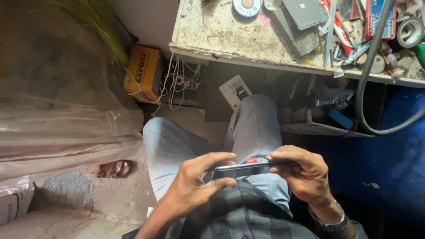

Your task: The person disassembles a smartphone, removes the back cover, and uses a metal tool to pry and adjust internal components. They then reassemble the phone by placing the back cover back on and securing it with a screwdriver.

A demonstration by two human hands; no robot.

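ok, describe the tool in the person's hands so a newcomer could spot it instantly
Below the cluttered workbench, over the grey-trousered lap, the left hand and right hand meet. Between them lies a thin dark tool, held level. A small red piece on its shaft sets it apart.

The slim tool [248,164] shows a glossy metal shaft with a red plastic piece, the trousers [252,128] are smooth grey cloth, the wristwatch [330,221] is shiny metal, and the bench [221,33] looks rough, stained and matt.
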